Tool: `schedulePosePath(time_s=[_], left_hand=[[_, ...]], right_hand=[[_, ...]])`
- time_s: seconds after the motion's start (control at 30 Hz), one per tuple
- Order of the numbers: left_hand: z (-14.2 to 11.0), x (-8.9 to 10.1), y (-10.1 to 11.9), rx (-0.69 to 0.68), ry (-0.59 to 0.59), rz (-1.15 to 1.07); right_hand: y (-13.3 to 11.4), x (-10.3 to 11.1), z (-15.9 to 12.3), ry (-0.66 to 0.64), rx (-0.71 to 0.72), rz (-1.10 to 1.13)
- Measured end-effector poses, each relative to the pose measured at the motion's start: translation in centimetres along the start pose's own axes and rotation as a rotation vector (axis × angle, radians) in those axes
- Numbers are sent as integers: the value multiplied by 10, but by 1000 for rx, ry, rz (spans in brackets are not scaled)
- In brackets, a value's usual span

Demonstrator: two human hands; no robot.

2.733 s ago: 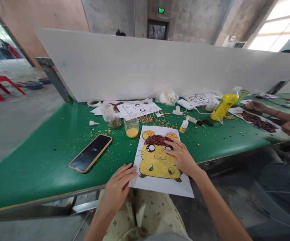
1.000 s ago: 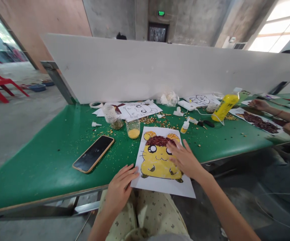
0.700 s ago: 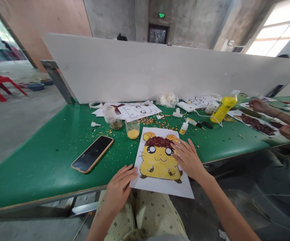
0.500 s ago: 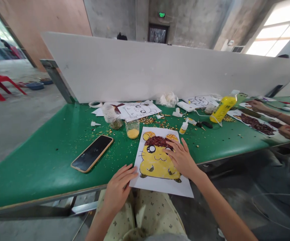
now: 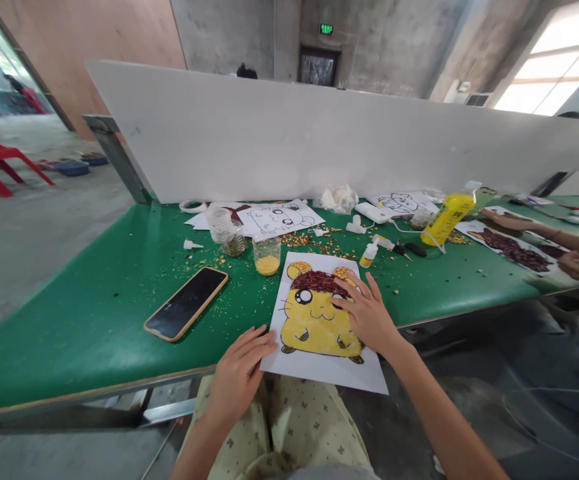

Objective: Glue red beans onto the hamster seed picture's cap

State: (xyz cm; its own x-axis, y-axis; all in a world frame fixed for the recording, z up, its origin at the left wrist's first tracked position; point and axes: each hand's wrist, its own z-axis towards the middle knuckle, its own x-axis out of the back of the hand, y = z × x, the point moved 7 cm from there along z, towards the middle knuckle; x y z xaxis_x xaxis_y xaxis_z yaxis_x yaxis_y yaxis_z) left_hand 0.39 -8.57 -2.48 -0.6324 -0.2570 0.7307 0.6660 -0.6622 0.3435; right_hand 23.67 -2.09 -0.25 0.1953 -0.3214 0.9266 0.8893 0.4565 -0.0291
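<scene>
Head view: the hamster picture (image 5: 319,327) overhangs the tabletop (image 5: 94,300) near edge, long axis pointing away; right hand (image 5: 372,320) (fingers spread) atop it, left hand (image 5: 240,368), fingers together, at its left side.

Glaring window (image 5: 549,68), stretched edges.

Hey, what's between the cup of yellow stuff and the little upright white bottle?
In the head view, the yellow hamster picture reaches between them with its upper end, and loose seeds are scattered just beyond it.
</scene>
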Motion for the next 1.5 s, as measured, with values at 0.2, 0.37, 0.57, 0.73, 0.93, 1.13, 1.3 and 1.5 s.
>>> schedulePosePath(time_s=[0.2,0.37,0.57,0.73,0.93,1.13,1.3,1.5], left_hand=[[1,1,1,-3,3,10],[2,2,3,-20,7,26],[1,2,2,-12,5,26],[-1,1,2,-21,5,39],[-3,4,0,-4,28,40],[-13,7,-4,26,22,74],[-27,14,-15,78,41,144],[-39,17,-24,83,-1,193]], right_hand=[[1,1,-1,-17,-5,14],[1,-1,-1,-16,-3,25],[20,-8,-5,36,-143,17],[38,-24,-11,24,-278,80],[32,-34,-2,5,-241,79],[21,-40,19,-72,-255,106],[9,-44,37,-89,-252,209],[-14,-45,49,-64,-121,274]])
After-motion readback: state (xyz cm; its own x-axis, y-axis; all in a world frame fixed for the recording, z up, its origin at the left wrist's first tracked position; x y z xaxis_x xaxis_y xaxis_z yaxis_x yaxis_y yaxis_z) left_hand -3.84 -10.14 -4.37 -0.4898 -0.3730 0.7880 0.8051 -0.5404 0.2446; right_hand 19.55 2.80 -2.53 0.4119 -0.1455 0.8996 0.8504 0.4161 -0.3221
